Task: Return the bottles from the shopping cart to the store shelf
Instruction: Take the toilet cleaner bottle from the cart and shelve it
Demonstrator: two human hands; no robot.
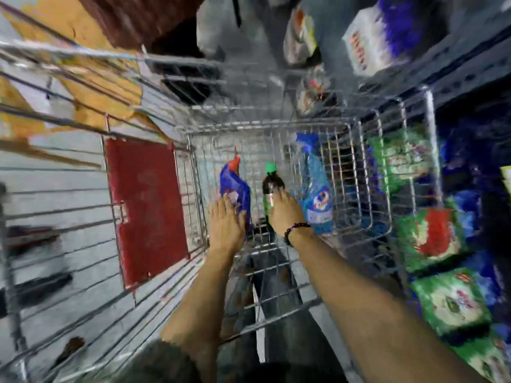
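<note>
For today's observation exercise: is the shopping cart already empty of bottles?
No: three bottles lie in the cart, a blue red-capped bottle, a dark green-capped bottle and a light blue spray bottle.

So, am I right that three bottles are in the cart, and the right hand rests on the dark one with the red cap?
Not quite: the dark bottle under the right hand has a green cap, as the head view shows. The red cap belongs to the blue bottle by the left hand. Three bottles in the cart is correct, counting the light blue spray bottle.
</note>
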